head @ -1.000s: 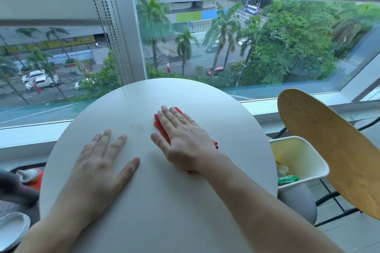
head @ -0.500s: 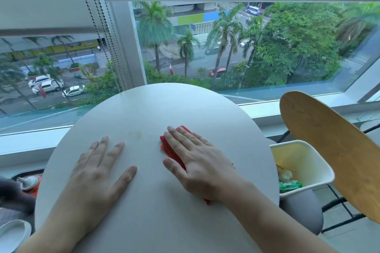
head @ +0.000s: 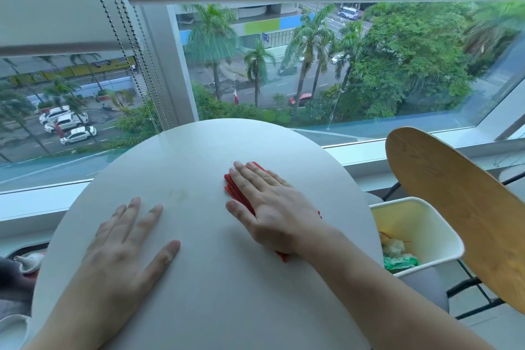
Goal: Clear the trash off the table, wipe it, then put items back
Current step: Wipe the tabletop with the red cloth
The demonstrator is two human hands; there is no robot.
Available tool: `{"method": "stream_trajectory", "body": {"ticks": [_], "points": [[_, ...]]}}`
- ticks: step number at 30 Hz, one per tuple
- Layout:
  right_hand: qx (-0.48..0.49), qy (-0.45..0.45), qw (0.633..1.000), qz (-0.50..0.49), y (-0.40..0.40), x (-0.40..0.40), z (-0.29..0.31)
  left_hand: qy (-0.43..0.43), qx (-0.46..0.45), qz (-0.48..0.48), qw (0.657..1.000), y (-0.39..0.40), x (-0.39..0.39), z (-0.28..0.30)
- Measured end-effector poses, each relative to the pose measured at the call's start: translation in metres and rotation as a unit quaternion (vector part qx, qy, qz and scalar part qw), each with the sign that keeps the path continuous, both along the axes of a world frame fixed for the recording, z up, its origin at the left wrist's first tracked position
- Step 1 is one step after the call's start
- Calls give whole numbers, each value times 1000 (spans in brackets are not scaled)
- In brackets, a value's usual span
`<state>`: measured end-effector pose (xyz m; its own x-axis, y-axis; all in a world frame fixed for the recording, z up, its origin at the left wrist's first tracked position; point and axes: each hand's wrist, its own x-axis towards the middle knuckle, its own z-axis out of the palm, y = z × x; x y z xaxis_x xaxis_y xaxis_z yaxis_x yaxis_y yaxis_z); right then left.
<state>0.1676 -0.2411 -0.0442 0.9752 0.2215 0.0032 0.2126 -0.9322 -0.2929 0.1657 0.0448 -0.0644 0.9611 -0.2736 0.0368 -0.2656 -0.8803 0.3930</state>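
A round white table (head: 204, 150) stands in front of a window. My right hand (head: 270, 207) lies flat on a folded red cloth (head: 237, 189) and presses it onto the tabletop right of centre; only the cloth's edges show around the hand. My left hand (head: 125, 247) rests flat on the bare tabletop at the near left, fingers spread. A faint yellowish smudge (head: 177, 193) marks the surface between the two hands.
A white bin (head: 420, 224) with crumpled trash inside stands just right of the table. A wooden chair back (head: 454, 207) leans at the right. At the lower left, off the table, sit a red-and-white bottle (head: 29, 261) and a white dish (head: 11, 329).
My right hand slid the red cloth toward me and to the right, then away again toward the table's middle. My left hand stayed planted on the tabletop.
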Motion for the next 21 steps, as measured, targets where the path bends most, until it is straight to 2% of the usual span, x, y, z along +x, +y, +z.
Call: {"method": "stream_trajectory", "body": {"ticks": [12,17,21], "points": [[3,5,1000,-8,20,42,-3,-20,-26,-3,999,-3,1,-8],[4,3,1000,3,31,45,-5,-26,10,-13,1000,2,8,-14],[5,-8,1000,23,42,40,-4,-32,1,-12,999,2,4,-14]]}}
